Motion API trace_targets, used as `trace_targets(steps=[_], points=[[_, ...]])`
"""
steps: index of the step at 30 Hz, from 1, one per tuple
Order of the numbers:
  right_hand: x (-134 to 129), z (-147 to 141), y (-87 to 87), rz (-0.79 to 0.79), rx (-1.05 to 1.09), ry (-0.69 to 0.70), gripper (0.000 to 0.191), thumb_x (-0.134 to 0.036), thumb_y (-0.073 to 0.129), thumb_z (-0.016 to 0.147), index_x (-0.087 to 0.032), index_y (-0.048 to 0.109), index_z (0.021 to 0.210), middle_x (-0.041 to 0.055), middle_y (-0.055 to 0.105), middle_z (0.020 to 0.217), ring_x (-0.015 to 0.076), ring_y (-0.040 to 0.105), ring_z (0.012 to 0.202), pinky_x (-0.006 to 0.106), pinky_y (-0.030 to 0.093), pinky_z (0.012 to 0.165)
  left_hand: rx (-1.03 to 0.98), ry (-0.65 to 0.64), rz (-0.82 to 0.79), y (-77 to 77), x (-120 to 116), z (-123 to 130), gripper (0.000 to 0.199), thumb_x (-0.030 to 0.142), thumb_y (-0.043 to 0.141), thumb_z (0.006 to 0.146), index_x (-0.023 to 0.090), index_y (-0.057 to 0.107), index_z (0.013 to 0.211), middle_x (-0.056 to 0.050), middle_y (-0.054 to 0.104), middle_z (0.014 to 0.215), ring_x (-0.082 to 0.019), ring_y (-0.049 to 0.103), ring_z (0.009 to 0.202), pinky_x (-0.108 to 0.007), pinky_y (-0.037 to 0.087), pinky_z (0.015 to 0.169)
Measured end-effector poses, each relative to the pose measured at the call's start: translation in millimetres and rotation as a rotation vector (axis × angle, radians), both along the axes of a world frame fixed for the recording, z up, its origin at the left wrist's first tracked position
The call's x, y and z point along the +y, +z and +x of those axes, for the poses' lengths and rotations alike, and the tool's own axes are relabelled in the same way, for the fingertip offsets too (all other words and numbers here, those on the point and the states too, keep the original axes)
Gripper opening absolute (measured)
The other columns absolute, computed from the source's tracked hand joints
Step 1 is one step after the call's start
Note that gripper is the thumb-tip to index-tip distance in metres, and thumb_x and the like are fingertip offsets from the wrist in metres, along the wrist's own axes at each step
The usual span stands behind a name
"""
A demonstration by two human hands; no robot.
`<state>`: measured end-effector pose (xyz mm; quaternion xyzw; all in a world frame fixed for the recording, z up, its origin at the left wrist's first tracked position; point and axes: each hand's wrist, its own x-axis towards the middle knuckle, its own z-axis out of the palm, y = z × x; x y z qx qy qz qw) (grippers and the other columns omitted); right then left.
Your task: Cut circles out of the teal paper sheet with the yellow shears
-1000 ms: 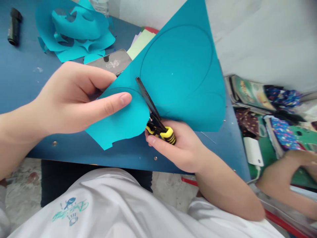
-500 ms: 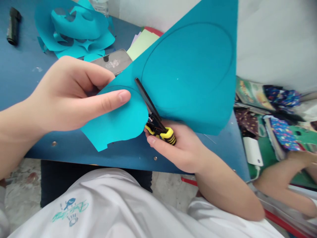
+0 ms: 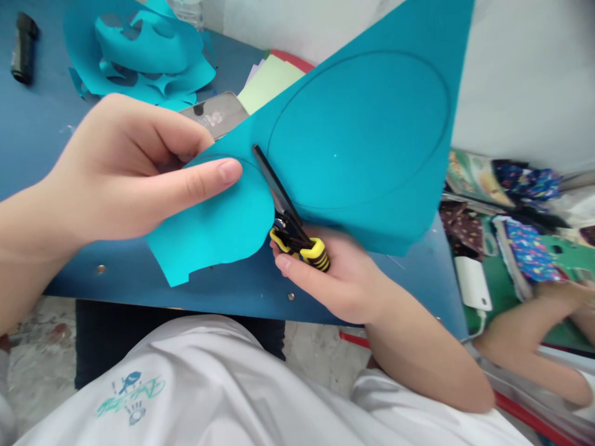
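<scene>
Teal sheet [image 3: 353, 136] has swung rightward; scissors [image 3: 288, 217] cutting it; both hands gripping.

Our right hand [image 3: 344, 279] grips the scissors [image 3: 290, 214] by their handles, and the blade runs up and away from that grip into the sheet [image 3: 362, 136]. Left of the grip, our left hand [image 3: 125, 173] pinches the sheet's partly cut flap, thumb on top. The sheet rises behind and right of the grip, above the table [image 3: 41, 136]. Beyond our left hand a phone [image 3: 216, 114] lies on the table; further back left lie paper offcuts [image 3: 139, 56]. Well right of the grip, another person's arm [image 3: 534, 347] reaches in.
</scene>
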<state>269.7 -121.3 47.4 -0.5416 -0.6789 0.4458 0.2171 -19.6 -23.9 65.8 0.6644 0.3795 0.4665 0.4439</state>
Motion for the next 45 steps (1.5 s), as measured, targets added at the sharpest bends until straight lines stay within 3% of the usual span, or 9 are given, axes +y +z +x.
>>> trace_targets(steps=[3, 7, 12, 17, 21, 28, 33, 42, 45], points=[[0, 0, -0.1, -0.009, 0.008, 0.002, 0.024, -0.046, 0.068, 0.102, -0.024, 0.067, 0.093, 0.0044, 0.074, 0.08, 0.023, 0.067, 0.071, 0.038, 0.048, 0.064, 0.254, -0.074, 0.01, 9.9, -8, 7, 0.028, 0.028, 0.09, 0.098, 0.002, 0.087, 0.089, 0.003, 0.058, 0.064, -0.03, 0.086, 0.077, -0.014, 0.05, 0.046], [-1, 0, -1.0, -0.015, 0.037, -0.002, 0.024, -0.047, 0.069, 0.102, -0.024, 0.067, 0.094, 0.0043, 0.072, 0.078, 0.0238, 0.066, 0.071, 0.038, 0.05, 0.064, 0.249, -0.098, 0.106, 11.0, -1, 5, 0.047, 0.043, 0.088, 0.101, 0.004, 0.081, 0.077, 0.005, 0.052, 0.062, -0.018, 0.08, 0.064, -0.005, 0.037, 0.043], [-1, -1, -0.5, -0.027, 0.043, 0.004, 0.027, -0.047, 0.069, 0.102, -0.025, 0.062, 0.088, 0.0042, 0.07, 0.077, 0.0225, 0.063, 0.068, 0.037, 0.046, 0.062, 0.271, -0.142, 0.206, 11.8, 4, 3, 0.051, 0.052, 0.086, 0.101, 0.006, 0.082, 0.079, 0.007, 0.047, 0.061, -0.007, 0.068, 0.048, -0.004, 0.032, 0.041], [0, -1, 1.2, -0.031, 0.047, 0.008, 0.028, -0.046, 0.07, 0.102, -0.026, 0.061, 0.086, 0.0024, 0.067, 0.074, 0.0208, 0.061, 0.066, 0.036, 0.045, 0.061, 0.266, -0.047, 0.186, 13.0, -10, 4, 0.051, 0.046, 0.085, 0.103, 0.004, 0.079, 0.075, 0.004, 0.053, 0.064, -0.015, 0.078, 0.065, -0.004, 0.031, 0.048], [0, -2, 1.0, -0.039, 0.06, 0.004, 0.028, -0.045, 0.071, 0.101, -0.026, 0.059, 0.085, 0.0018, 0.066, 0.073, 0.0203, 0.06, 0.067, 0.035, 0.046, 0.062, 0.272, 0.014, 0.133, 11.3, -10, 5, 0.049, 0.048, 0.088, 0.101, 0.006, 0.083, 0.076, 0.002, 0.053, 0.065, -0.021, 0.08, 0.078, -0.015, 0.047, 0.058], [0, -4, 2.2, -0.043, 0.081, -0.03, 0.024, -0.044, 0.07, 0.099, -0.025, 0.063, 0.086, 0.0017, 0.065, 0.071, 0.0203, 0.06, 0.066, 0.035, 0.047, 0.061, 0.262, -0.201, 0.325, 10.7, 13, 4, 0.063, 0.049, 0.077, 0.109, 0.01, 0.064, 0.062, 0.007, 0.04, 0.06, 0.005, 0.033, 0.053, -0.01, 0.023, 0.055], [1, -5, 5.7, -0.068, 0.096, -0.09, 0.024, -0.044, 0.075, 0.095, -0.024, 0.067, 0.086, 0.0037, 0.068, 0.069, 0.0225, 0.065, 0.065, 0.034, 0.05, 0.059, 0.339, -0.127, 0.263, 11.5, 7, 5, 0.067, 0.054, 0.068, 0.112, 0.011, 0.052, 0.062, 0.007, 0.033, 0.066, -0.002, 0.054, 0.065, -0.023, 0.047, 0.071], [0, 0, 4.2, -0.106, 0.114, -0.055, 0.028, -0.045, 0.076, 0.098, -0.023, 0.065, 0.085, 0.0049, 0.069, 0.074, 0.0222, 0.065, 0.069, 0.034, 0.05, 0.06, 0.29, -0.232, 0.27, 11.0, 11, 2, 0.063, 0.046, 0.073, 0.111, 0.009, 0.059, 0.063, 0.008, 0.034, 0.062, 0.001, 0.046, 0.056, -0.024, 0.052, 0.066], [0, 1, 2.2, -0.121, 0.114, -0.033, 0.027, -0.045, 0.076, 0.1, -0.024, 0.065, 0.088, 0.004, 0.068, 0.075, 0.0221, 0.064, 0.071, 0.034, 0.05, 0.062, 0.283, -0.278, 0.278, 10.7, 13, 3, 0.063, 0.041, 0.073, 0.111, 0.008, 0.054, 0.061, 0.009, 0.034, 0.061, 0.005, 0.038, 0.053, -0.014, 0.04, 0.059]])
